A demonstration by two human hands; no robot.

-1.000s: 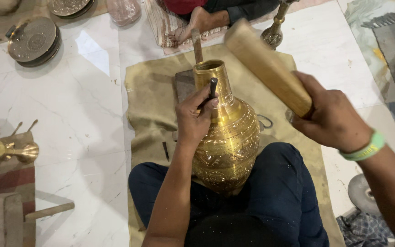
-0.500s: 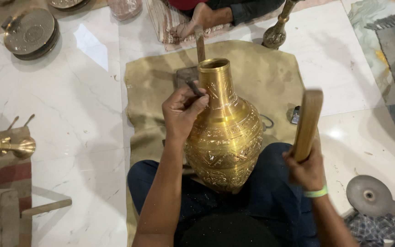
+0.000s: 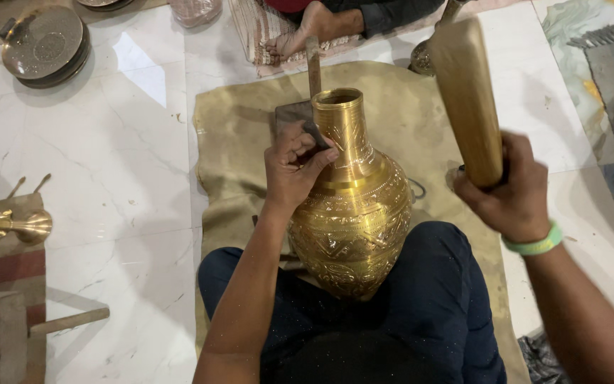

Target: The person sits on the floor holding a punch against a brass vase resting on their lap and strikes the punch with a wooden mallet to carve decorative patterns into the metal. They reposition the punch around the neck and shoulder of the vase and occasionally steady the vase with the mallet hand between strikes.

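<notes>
Brass vase (image 3: 353,220) at centre; left hand (image 3: 294,169) pinches a dark chisel (image 3: 315,137) on its neck, right hand (image 3: 513,192) grips a wooden mallet (image 3: 467,99).

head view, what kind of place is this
Probably a floor-level metal craft workshop: an engraved brass vase rests in the person's lap, the right hand raises a wooden mallet, and metal plates lie nearby.

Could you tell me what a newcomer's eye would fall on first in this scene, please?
First the engraved brass vase, propped on the seated person's lap at the centre. Next the left hand pressing a small dark tool against the vase's neck, and the right hand gripping a wooden mallet raised at upper right. Round metal dishes lie on the marble floor, upper left.
</notes>
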